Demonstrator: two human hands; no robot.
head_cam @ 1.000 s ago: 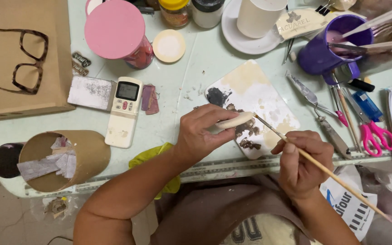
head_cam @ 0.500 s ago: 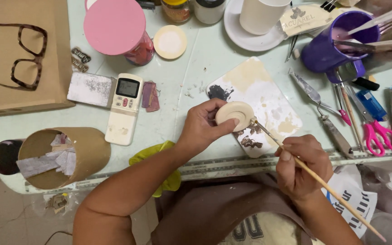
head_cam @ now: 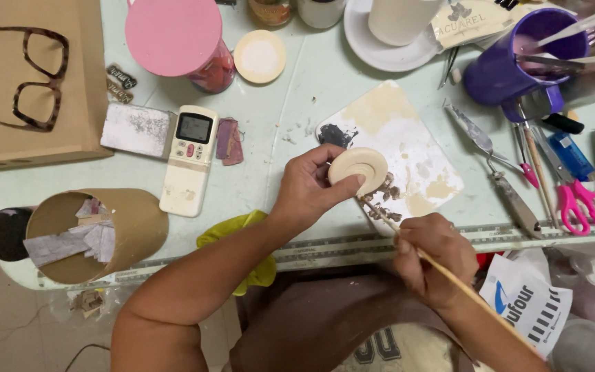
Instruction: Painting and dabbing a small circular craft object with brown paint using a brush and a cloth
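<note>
Cream disc (head_cam: pixel 358 167): small, light, rigid, likely brittle; our left hand (head_cam: pixel 309 191) pinches its rim above palette (head_cam: pixel 408 148). Our right hand (head_cam: pixel 430 256) grips thin paintbrush (head_cam: pixel 449 275).

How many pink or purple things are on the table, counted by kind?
Pink-lidded jar: 1
Purple mug: 1
Pink-handled scissors: 1
Purple scrap beside the remote: 1
Total: 4
Neither hand touches any of them: the left hand holds a cream disc, the right hand a brush.
</note>
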